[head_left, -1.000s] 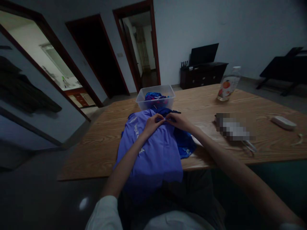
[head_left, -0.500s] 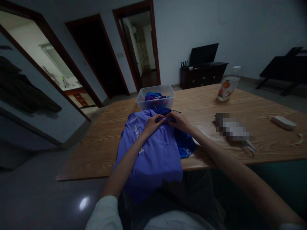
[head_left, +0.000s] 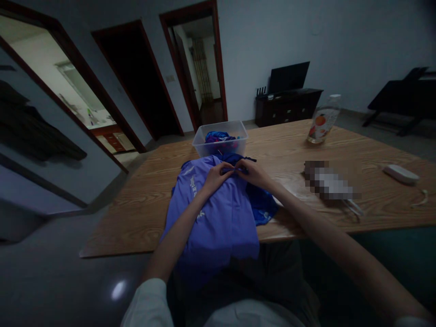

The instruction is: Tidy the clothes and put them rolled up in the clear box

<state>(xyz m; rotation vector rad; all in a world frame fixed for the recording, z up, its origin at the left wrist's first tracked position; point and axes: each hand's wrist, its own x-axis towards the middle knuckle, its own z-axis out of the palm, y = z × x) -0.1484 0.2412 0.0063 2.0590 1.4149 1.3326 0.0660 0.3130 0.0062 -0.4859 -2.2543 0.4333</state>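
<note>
Together, two hands (head_left: 235, 175) pinch one garment (head_left: 218, 218) (purple).

clear bin (head_left: 220, 136), bottle (head_left: 322, 121), TV (head_left: 289, 77)

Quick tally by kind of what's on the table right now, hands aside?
Garments spread on the table: 2, a light purple garment over a darker blue garment
Clear plastic bin holding cloth: 1
Bottle: 1
White flat object: 1
Blurred item: 1
Total: 6
</note>
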